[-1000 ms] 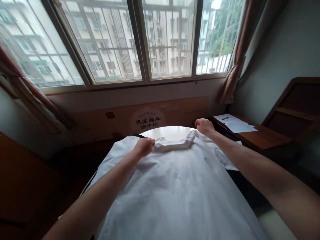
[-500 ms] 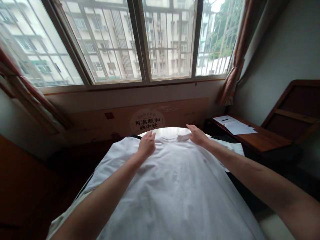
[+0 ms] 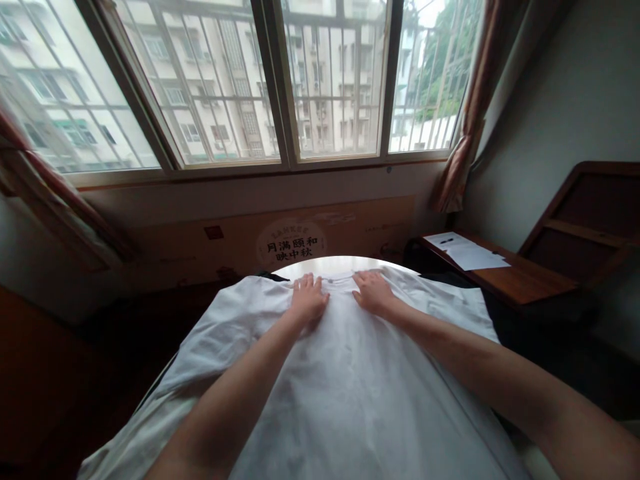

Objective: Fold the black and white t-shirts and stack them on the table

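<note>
The left hand [image 3: 309, 301] and right hand [image 3: 375, 292] are resting on the shirt [image 3: 360, 380], fingers lying open, gripping nothing. The shirt is covering the table [image 3: 325, 265]; its collar [image 3: 341, 278] is running crosswise between the 2 hands, near both.

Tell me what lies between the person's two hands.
Between the left hand and right hand lies part of the white shirt, including some of its neckline, in the head view.
</note>
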Demonstrator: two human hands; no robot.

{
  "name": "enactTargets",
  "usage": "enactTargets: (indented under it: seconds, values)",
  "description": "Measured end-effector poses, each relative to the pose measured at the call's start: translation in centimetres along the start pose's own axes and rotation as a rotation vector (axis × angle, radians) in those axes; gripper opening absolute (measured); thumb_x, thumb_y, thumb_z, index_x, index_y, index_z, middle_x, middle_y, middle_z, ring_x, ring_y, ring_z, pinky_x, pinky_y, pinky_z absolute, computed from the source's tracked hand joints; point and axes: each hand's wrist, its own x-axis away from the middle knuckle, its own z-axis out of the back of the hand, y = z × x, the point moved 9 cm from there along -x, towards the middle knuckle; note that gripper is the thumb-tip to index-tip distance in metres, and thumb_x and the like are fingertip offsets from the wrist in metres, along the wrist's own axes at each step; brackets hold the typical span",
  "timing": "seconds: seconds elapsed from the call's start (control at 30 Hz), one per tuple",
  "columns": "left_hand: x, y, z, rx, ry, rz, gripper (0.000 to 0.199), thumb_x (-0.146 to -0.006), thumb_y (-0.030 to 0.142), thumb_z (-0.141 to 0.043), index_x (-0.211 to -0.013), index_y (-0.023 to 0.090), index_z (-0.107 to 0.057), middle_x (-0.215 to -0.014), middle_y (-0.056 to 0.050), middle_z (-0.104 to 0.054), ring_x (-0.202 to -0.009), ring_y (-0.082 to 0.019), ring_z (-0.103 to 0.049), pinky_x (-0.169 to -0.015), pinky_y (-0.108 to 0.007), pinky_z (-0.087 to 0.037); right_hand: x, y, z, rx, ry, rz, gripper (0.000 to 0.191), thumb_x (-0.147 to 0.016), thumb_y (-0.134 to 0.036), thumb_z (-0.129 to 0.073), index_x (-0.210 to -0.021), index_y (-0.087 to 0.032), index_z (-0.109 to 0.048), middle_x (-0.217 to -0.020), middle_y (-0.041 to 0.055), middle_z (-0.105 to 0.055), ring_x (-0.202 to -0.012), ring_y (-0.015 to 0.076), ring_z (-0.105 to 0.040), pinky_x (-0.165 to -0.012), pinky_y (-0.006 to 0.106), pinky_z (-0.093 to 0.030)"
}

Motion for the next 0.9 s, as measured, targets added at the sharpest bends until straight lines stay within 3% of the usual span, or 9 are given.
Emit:
enactTargets:
  seconds: [0.1,0.23,0.33,0.4,0.5,0.6,0.67,0.73,0.9]
  values:
    - [-0.4,2.3,-0.3,0.02,-0.005,-0.095,0.065,-0.101,0.049,-0.031,-0.158,0.017,-0.031,-0.167,-0.013,-0.022,-0.155,-0.028,-0.017,-0.125,-0.05,-0.013,-0.2,0.5,-0.1,0.034,0.011,-0.016,0.066,-0.099,-0.041,-0.044,-0.155,-0.007,-0.036,-0.162,0.0186,-0.031,-0.15,0.0338,-0.027,-0.121,0.047,-0.019]
    - [-0.4,3.2,-1.7,0.044,-0.051,-0.112,0.069,-0.1,0.053,-0.03,-0.156,0.013,-0.035,-0.164,-0.017,-0.03,-0.153,-0.032,-0.025,-0.123,-0.056,-0.02,-0.7,1.1,-0.9,0.031,-0.079,-0.015,0.056,-0.101,-0.044,-0.041,-0.143,-0.009,-0.055,-0.147,0.0189,-0.054,-0.137,0.0323,-0.046,-0.116,0.044,-0.029]
    - [-0.4,3.2,-1.6,0.053,-0.054,-0.107,0.069,-0.099,0.052,-0.033,-0.155,0.011,-0.036,-0.164,-0.019,-0.028,-0.152,-0.035,-0.025,-0.122,-0.06,-0.019,-1.8,2.3,1.0,0.036,-0.015,-0.019,0.045,-0.104,-0.037,-0.034,-0.131,-0.018,-0.065,-0.142,0.0131,-0.059,-0.141,0.0287,-0.041,-0.12,0.046,-0.019]
    - [-0.4,4.0,-0.9,0.058,-0.036,-0.109,0.066,-0.099,0.046,-0.036,-0.154,0.009,-0.037,-0.164,-0.021,-0.026,-0.153,-0.036,-0.022,-0.122,-0.061,-0.016,-2.9,4.1,2.2,0.039,0.015,-0.093,0.045,-0.105,-0.032,-0.031,-0.135,-0.019,-0.062,-0.147,0.0122,-0.054,-0.146,0.0291,-0.032,-0.122,0.05,-0.012]
    - [-0.6,7.2,0.6,0.083,0.02,-0.172,0.061,-0.098,0.034,-0.038,-0.154,0.011,-0.036,-0.166,-0.016,-0.025,-0.154,-0.03,-0.019,-0.125,-0.053,-0.013,-4.9,6.3,2.3,0.034,-0.036,-0.175,0.046,-0.102,-0.038,-0.042,-0.139,-0.018,-0.06,-0.151,0.014,-0.05,-0.148,0.0338,-0.028,-0.12,0.056,-0.012]
    - [-0.9,10.9,1.0,0.125,0.041,-0.233,0.054,-0.099,0.032,-0.033,-0.149,0.013,-0.043,-0.158,-0.013,-0.042,-0.147,-0.025,-0.035,-0.123,-0.044,-0.026,-6.9,6.8,1.0,0.014,-0.12,-0.181,0.046,-0.097,-0.049,-0.053,-0.131,-0.022,-0.068,-0.149,0.0129,-0.052,-0.149,0.0356,-0.027,-0.12,0.059,-0.012]
    - [-1.1,12.3,0.4,0.147,0.038,-0.225,0.052,-0.1,0.034,-0.031,-0.143,0.011,-0.048,-0.153,-0.016,-0.048,-0.143,-0.027,-0.042,-0.12,-0.047,-0.031,-8.0,7.0,-0.1,-0.007,-0.167,-0.213,0.043,-0.094,-0.05,-0.058,-0.124,-0.022,-0.072,-0.145,0.0135,-0.057,-0.147,0.0364,-0.03,-0.118,0.06,-0.016]
    - [-1.1,13.0,-0.4,0.164,0.037,-0.208,0.054,-0.1,0.038,-0.032,-0.144,0.009,-0.047,-0.155,-0.019,-0.044,-0.145,-0.03,-0.038,-0.12,-0.052,-0.029,-8.9,7.4,-1.0,-0.032,-0.201,-0.263,0.041,-0.091,-0.048,-0.063,-0.118,-0.02,-0.074,-0.138,0.0146,-0.062,-0.142,0.0371,-0.038,-0.115,0.061,-0.023]
    - [-1.1,12.9,-1.9,0.184,0.027,-0.202,0.062,-0.1,0.044,-0.032,-0.151,0.009,-0.039,-0.162,-0.018,-0.033,-0.151,-0.031,-0.027,-0.123,-0.054,-0.02,-9.6,9.1,-1.8,-0.095,-0.215,-0.387,0.036,-0.086,-0.044,-0.068,-0.113,-0.021,-0.075,-0.124,0.0137,-0.07,-0.12,0.0342,-0.059,-0.105,0.058,-0.038]
